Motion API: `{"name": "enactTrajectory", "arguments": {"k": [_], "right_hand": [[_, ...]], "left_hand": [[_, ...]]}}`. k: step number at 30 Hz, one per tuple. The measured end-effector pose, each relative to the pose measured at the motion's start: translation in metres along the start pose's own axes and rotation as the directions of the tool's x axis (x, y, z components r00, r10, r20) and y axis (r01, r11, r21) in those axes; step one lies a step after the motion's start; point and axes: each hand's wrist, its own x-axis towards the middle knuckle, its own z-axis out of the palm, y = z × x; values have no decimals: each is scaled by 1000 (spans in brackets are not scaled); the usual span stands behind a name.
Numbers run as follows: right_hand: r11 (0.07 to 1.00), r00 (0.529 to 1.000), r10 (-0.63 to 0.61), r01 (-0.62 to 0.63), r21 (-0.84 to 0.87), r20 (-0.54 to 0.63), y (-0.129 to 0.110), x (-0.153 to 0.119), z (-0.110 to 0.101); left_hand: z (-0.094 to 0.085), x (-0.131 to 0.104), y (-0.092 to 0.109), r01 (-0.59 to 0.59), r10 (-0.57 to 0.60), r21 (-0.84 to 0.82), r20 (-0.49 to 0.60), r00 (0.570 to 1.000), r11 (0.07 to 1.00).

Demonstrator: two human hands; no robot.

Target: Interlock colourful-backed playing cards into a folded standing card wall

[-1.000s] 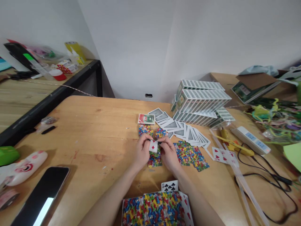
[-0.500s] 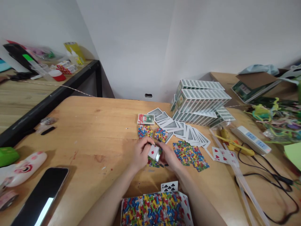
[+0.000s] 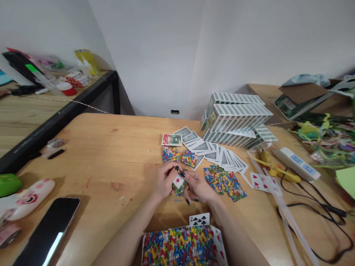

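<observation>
A white playing card with a red diamond (image 3: pixel 178 180) is pinched between my two hands over the middle of the table. My left hand (image 3: pixel 165 180) grips its left side, thumb on top. At its upper right edge, the thumb and forefinger of my right hand (image 3: pixel 197 184) close on the card; the other fingers curl below. Part of a colourful patterned piece (image 3: pixel 180 190) shows under the card. Just beyond my hands lie two small colourful pieces (image 3: pixel 171 154), and to the right a spread of colourful patterned cards (image 3: pixel 224 182). Near me sits a panel covered in the same pattern (image 3: pixel 180 245).
Grey-backed playing cards (image 3: pixel 203 146) fan out behind my hands beside a card box (image 3: pixel 172 140). Stacked card cartons (image 3: pixel 238 117) stand at the back. A yellow glue gun (image 3: pixel 273 170), a power strip (image 3: pixel 298 162) and cables lie right. A phone (image 3: pixel 48 231) lies left.
My right thumb and forefinger have come over the upper edge of the diamond card. The shiny bent right side of the card seen before now looks flat.
</observation>
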Motion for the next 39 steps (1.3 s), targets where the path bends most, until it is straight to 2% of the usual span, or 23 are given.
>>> {"name": "enactTrajectory", "arguments": {"k": [3, 8, 11, 15, 29, 34, 39], "right_hand": [[998, 997, -59, 58, -16, -49, 2, 3, 0], [990, 987, -137, 139, 21, -84, 2, 4, 3], [989, 991, -129, 131, 63, -31, 1, 4, 5], [991, 992, -121, 119, 57, 25, 3, 2, 4], [982, 973, -188, 183, -45, -137, 13, 7, 6], [981, 971, -192, 187, -46, -140, 8, 5, 8], [986, 979, -161, 165, 28, -128, 1, 3, 12]], "left_hand": [[1, 3, -1, -42, 43, 85, -12, 999, 995], [3, 5, -1, -6, 6, 182, 3, 1000, 983], [4, 6, -2, -26, 17, 199, 43, 999, 980], [5, 6, -3, -50, 42, 228, 43, 998, 972], [4, 0, -7, -121, 109, 367, 55, 993, 922], [4, 0, -6, -112, 93, 380, 68, 993, 918], [4, 1, -5, -80, 65, 351, 55, 996, 933]]}}
